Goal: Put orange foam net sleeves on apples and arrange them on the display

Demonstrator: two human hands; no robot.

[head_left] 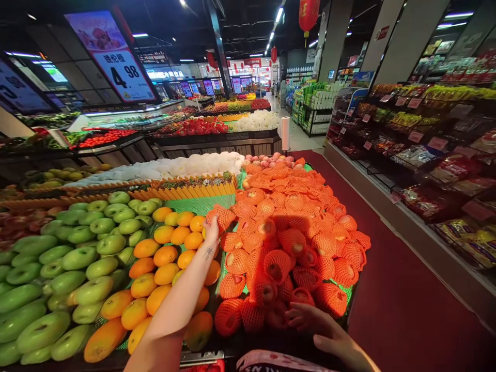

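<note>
My left hand [211, 231] reaches forward over the oranges [166, 258] and closes on an apple wrapped in orange foam netting [222, 217] at the left edge of the netted-apple pile [294, 243]. A small tattoo shows on the wrist. My right hand [314, 323] rests low at the near edge of the same pile, fingers spread and touching the front netted apples, with nothing in it.
Green apples [70, 268] fill the left of the display. White-netted fruit [186, 165] and bare apples [271, 159] lie farther back. A roll of plastic bags [285, 133] stands behind the pile. A red-floored aisle [391, 268] runs along packaged-goods shelves [434, 155] on the right.
</note>
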